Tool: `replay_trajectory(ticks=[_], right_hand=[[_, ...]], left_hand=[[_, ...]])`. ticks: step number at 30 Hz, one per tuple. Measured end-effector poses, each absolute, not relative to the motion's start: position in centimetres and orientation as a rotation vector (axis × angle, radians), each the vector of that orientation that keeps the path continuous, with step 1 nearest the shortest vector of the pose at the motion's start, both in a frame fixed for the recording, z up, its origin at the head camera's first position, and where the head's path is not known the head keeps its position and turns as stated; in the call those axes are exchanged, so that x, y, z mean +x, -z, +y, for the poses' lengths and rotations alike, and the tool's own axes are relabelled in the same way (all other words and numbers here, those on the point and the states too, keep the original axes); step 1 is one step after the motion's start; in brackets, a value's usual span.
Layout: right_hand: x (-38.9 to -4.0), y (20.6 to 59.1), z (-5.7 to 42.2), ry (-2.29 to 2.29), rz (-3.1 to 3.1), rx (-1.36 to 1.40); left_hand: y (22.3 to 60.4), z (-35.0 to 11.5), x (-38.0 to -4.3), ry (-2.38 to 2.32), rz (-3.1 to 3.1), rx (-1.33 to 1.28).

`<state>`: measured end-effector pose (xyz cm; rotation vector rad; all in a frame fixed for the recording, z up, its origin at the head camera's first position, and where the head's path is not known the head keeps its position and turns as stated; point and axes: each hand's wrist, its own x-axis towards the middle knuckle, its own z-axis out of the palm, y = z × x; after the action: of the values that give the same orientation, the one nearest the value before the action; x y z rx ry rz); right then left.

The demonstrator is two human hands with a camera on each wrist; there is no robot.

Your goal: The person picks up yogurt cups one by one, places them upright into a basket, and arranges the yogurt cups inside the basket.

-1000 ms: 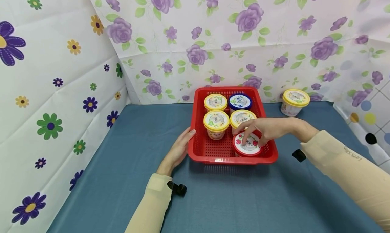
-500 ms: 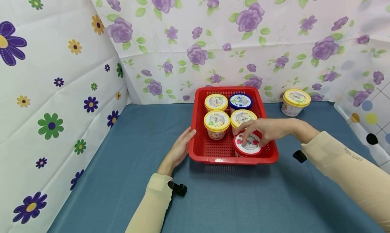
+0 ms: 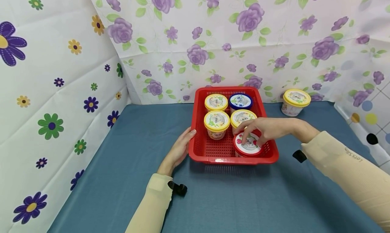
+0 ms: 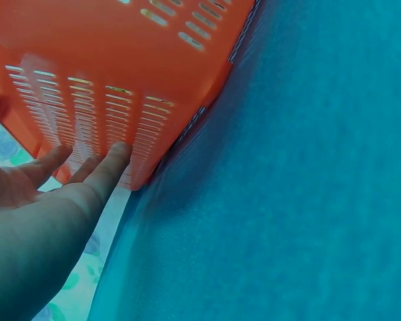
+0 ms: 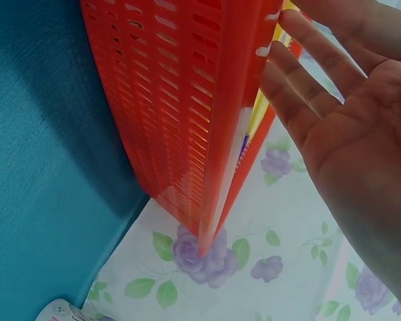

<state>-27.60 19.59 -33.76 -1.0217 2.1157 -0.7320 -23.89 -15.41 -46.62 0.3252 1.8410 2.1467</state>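
A red plastic basket (image 3: 216, 155) with slotted walls holds several round tubs. In its front right corner is a tub with a red lid (image 3: 250, 146) printed with red berries. My right hand (image 3: 268, 129) reaches over the basket's right side and grips this tub round its lid, fingers bent at the far side and thumb on the right. In the right wrist view, the basket wall hides my fingertips. On the basket's left side, the fairly straight fingers of my left hand (image 4: 60, 194) rest against the outer wall, near the rim.
Inside the basket stand three yellow-lidded tubs, one at the front left (image 3: 216, 121), plus a blue-lidded tub (image 3: 240, 101) at the back right. Another yellow-lidded tub (image 3: 295, 102) is on the blue cloth (image 3: 228, 199) to the right. Flowered sheets (image 3: 170, 50) rise behind.
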Motion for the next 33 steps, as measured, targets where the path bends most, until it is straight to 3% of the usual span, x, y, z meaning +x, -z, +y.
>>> replay_trajectory(ticks=[33], right_hand=[[-28.0,30.4,23.8,0.91,2.467,-0.999]], left_hand=[[46.6,-15.4,-23.7,-2.128,1.857,0.318]])
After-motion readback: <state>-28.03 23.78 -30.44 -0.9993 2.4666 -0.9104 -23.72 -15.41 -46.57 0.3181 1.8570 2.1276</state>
